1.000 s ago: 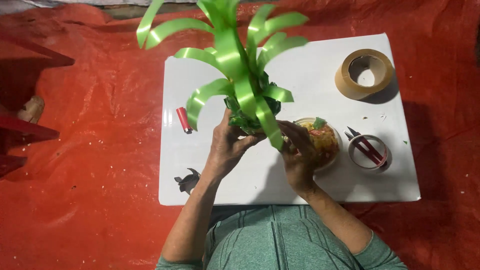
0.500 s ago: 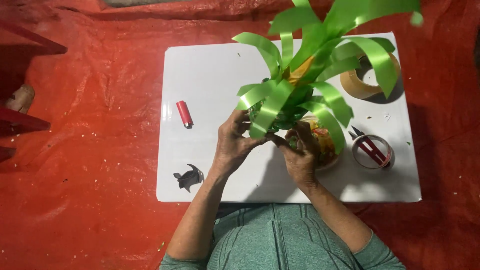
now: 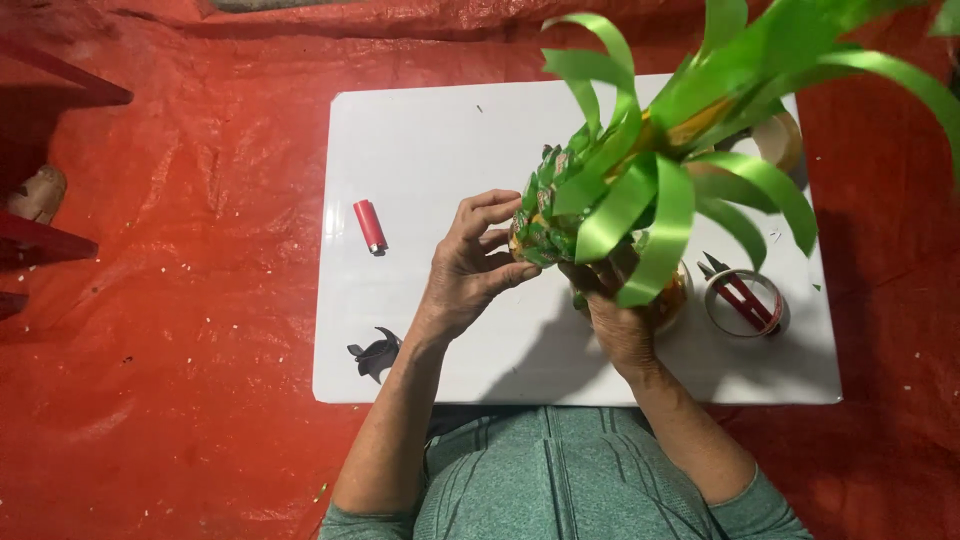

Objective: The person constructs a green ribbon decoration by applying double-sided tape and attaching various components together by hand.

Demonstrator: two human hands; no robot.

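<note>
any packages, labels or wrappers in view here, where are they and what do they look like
Printed wrapper pieces: folded green and yellow scales covering the craft's base, between both hands above the white board.
Tape roll: clear ring, board's right side, red snips lying across it.
No signs or screens.

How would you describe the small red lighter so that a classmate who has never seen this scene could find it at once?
Start at the white board lying on the red tarp. On its bare left half, left of the left hand, lies the lighter, touching nothing. It is the only small red cylinder there; the other red thing, the snips, sits inside a tape roll on the right.
</note>
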